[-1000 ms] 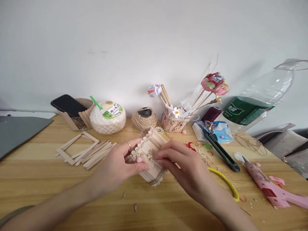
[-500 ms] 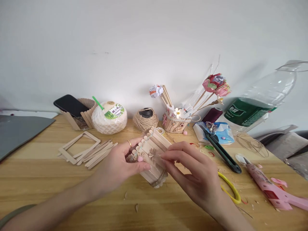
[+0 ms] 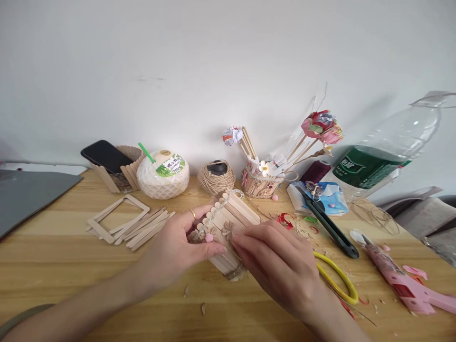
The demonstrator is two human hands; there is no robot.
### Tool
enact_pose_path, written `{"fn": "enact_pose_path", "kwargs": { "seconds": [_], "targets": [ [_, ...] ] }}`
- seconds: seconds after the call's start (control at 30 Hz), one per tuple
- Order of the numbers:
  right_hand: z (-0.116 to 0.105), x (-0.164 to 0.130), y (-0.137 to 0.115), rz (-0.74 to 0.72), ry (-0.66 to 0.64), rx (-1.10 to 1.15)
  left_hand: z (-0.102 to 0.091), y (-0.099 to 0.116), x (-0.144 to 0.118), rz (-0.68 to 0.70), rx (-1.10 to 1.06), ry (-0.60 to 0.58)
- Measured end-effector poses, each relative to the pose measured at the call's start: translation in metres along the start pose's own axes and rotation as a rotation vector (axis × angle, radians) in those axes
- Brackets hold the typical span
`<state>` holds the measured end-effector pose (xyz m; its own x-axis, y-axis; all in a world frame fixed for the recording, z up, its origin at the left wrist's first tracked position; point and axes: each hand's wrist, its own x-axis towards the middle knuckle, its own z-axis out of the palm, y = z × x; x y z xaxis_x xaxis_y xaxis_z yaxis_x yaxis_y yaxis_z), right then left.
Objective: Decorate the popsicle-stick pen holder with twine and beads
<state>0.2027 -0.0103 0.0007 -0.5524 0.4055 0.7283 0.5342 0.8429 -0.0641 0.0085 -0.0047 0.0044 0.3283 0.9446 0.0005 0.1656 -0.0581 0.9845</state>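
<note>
A small craft-stick box (image 3: 245, 210), tilted, is gripped in my left hand (image 3: 178, 242), thumb on its front and fingers behind. Glittery trim runs along its scalloped edge. A pink pom-pom (image 3: 209, 237) with wood-coloured petals around it sits near my left thumb. To its right, a petal flower (image 3: 228, 228) lies on the stick face. My right hand (image 3: 281, 261) has its thumb and fingertips pinched together against that face beside the flower. Whatever the pinch holds is too hidden to name.
Loose craft sticks (image 3: 151, 228) and a stick frame (image 3: 117, 216) lie left. Behind stand a coconut (image 3: 164, 183), a twine ball (image 3: 215, 178) and a flower holder (image 3: 261, 184). A utility knife (image 3: 327, 223), yellow-handled scissors (image 3: 342, 275) and pink glue gun (image 3: 399, 280) are right.
My right hand has shifted slightly left and down, its fingertips now closer to the petal flower. The left hand keeps its hold on the box. The view has moved slightly.
</note>
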Motion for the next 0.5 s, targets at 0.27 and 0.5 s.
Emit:
{"fn": "enact_pose_path", "kwargs": {
  "seconds": [0.27, 0.5],
  "targets": [
    [-0.0028, 0.0045, -0.0011, 0.090, -0.005, 0.146, -0.0016, -0.0011, -0.0008, 0.000, -0.042, -0.030],
    [-0.0042, 0.0075, -0.0031, 0.160, 0.049, 0.161, -0.0015, -0.0005, -0.0005, -0.030, -0.069, -0.046]
  ]
}}
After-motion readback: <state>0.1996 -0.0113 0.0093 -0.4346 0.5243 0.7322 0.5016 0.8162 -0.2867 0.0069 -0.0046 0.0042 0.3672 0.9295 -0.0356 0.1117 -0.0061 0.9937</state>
